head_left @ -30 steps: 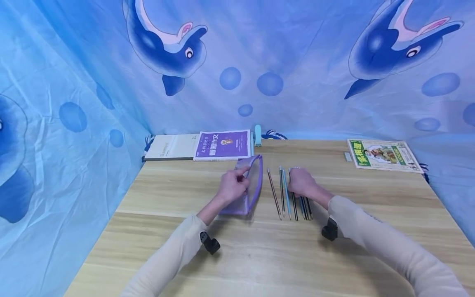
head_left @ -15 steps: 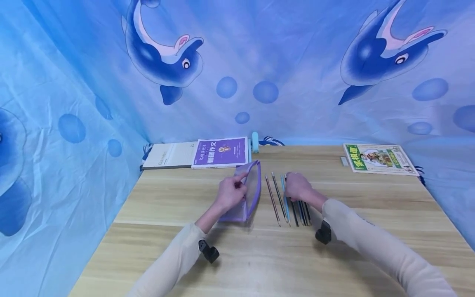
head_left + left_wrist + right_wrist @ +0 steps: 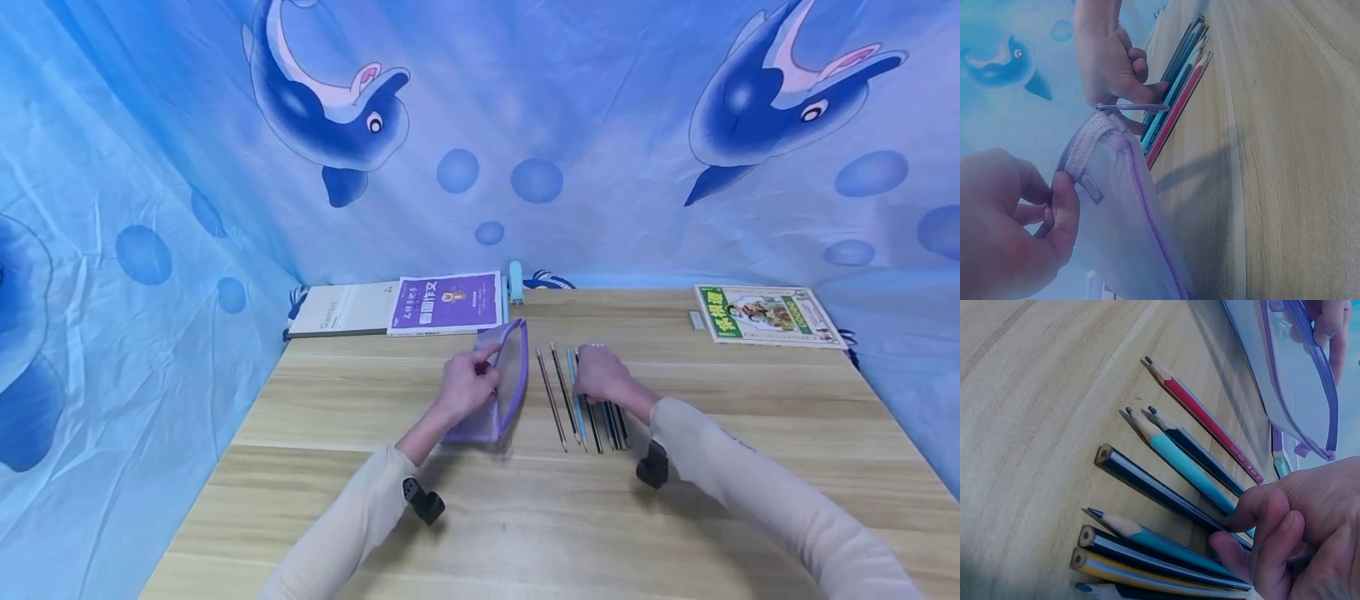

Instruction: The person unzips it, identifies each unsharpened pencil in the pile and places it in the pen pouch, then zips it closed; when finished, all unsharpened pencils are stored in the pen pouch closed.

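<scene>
In the head view my left hand (image 3: 468, 385) pinches the rim of a purple mesh zip pouch (image 3: 1122, 206), and its mouth gapes toward the pencils. Thumb and fingers close on the zipper band beside a small tag (image 3: 1092, 187). My right hand (image 3: 602, 373) is over a row of pencils on the table. Between its thumb and forefinger runs a dark pencil (image 3: 1154, 487) with a flat end. A turquoise pencil (image 3: 1185, 465), another dark pencil (image 3: 1207, 456) and a red pencil (image 3: 1210, 428) lie on the pouch side. Several more, including a yellow-striped pencil (image 3: 1141, 575), lie on the other side.
A purple book (image 3: 447, 302) and a pale notebook (image 3: 341, 311) lie at the back left, behind the pouch. Next to them is a light-blue stapler-like object (image 3: 516, 282). A green-and-white booklet (image 3: 768, 315) and a small grey block (image 3: 697, 320) lie at the back right.
The head view has shifted slightly. One dark pencil beside the light-blue one has swung its far end left, toward the pouch. The right hand has shifted slightly left; the left hand keeps its grip.
</scene>
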Motion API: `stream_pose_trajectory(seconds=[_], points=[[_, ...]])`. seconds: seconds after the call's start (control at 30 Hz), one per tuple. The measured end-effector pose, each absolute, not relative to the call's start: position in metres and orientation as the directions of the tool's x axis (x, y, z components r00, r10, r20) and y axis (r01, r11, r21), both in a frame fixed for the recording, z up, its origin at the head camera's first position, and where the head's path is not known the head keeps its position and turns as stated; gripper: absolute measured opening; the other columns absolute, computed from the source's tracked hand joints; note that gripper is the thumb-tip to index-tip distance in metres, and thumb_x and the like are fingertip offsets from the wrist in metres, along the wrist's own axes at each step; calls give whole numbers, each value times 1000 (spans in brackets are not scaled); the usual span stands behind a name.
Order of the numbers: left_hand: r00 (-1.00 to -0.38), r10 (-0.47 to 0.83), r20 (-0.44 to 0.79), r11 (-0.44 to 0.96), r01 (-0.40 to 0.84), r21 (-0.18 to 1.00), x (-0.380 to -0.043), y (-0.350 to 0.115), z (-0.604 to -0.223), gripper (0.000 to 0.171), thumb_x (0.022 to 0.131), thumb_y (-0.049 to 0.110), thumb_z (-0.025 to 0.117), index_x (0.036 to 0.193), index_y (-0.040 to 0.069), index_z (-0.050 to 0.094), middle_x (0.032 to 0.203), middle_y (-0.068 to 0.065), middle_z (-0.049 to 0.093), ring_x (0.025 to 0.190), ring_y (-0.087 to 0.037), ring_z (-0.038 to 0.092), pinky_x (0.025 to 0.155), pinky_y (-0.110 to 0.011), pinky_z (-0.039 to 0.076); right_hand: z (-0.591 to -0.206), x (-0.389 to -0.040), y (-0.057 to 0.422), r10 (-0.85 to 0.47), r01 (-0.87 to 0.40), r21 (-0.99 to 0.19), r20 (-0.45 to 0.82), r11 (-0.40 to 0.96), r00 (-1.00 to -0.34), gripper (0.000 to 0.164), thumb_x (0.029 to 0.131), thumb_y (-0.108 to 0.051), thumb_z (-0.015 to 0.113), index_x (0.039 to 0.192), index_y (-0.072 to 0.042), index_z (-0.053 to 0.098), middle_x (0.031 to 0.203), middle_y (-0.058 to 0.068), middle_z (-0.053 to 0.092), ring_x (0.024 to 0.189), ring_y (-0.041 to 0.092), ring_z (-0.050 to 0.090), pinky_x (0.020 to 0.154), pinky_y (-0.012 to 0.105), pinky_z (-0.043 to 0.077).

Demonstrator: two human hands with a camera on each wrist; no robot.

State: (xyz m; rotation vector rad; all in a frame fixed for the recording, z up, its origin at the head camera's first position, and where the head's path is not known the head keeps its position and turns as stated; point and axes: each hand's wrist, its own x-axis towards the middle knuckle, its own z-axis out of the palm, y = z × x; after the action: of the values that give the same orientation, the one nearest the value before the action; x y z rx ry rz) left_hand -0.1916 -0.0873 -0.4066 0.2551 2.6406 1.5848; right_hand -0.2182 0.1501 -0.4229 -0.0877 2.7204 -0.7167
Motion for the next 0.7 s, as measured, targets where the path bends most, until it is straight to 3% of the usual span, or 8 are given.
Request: stream_pose_trajectory(seconds=[0.27, 0.7], points=[[-984, 171, 43, 468, 120, 875, -193, -86, -405, 52, 86, -5, 59, 137, 2, 59, 79, -9, 66, 52, -16, 62, 49, -30, 58, -421, -215, 156, -139, 36, -557, -268, 830, -953, 70, 80, -6, 76, 139, 12, 41, 67, 11, 62, 46, 18, 58, 39, 25, 50], [-985, 169, 33, 467, 110, 878, -195, -84, -407, 52, 85, -4, 59, 137, 3, 59, 79, -8, 67, 52, -15, 63, 49, -30, 58, -422, -211, 155, -136, 27, -543, -258, 839, -957, 65, 81, -7, 74, 136, 10, 45, 66, 10, 62, 46, 18, 59, 38, 25, 47]])
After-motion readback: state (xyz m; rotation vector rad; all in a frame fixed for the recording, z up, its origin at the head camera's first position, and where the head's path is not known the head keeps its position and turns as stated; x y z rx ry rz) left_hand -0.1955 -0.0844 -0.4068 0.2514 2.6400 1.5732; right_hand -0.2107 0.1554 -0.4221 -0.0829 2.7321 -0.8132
